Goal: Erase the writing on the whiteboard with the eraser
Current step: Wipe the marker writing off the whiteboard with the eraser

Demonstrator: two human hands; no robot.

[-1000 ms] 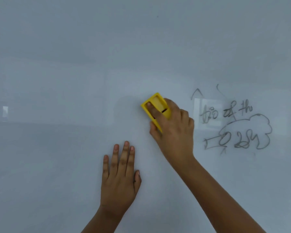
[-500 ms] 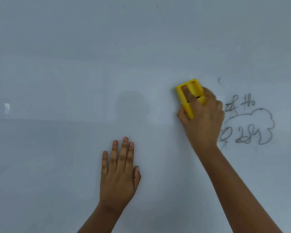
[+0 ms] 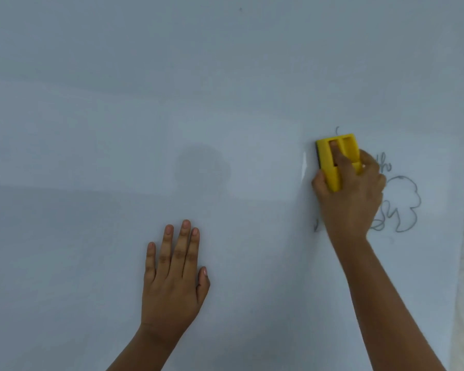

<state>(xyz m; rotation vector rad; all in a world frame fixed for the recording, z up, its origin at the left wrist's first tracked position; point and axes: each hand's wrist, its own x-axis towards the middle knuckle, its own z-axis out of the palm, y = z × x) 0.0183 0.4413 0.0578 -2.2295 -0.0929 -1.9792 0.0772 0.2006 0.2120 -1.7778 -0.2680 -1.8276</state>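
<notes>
Right hand (image 3: 350,199) grips the yellow eraser (image 3: 338,160) and presses it flat against the whiteboard (image 3: 225,76): the thumb holds the left edge, one finger lies in a groove of the top, and the other fingers close over the right side. From the centre of the view the eraser is at about 3 o'clock, standing upright with its long side almost vertical.

To do this stroke well, I judge that the pad should stay fully flat, with even pressure, and the strokes should overlap so that no thin line is missed. The remaining writing (image 3: 402,204) lies at 4 o'clock from the eraser, partly hidden behind the hand, so the next passes probably need to go right and down. A small curved mark also sits just at 12 o'clock of the eraser.

The eraser looks like hard, smooth plastic, a rectangular block with two long recessed channels on its back; a dark strip, probably the felt, shows along its left edge. The writing is thin grey line: a few letters and a cloud-like outline with loops inside.

Left hand (image 3: 172,279) holds nothing; it lies open, fingers together and pointing up, palm flat on the board at 7 o'clock from the eraser, well apart. The board surface is glossy, pale and smooth, with soft reflections.
</notes>
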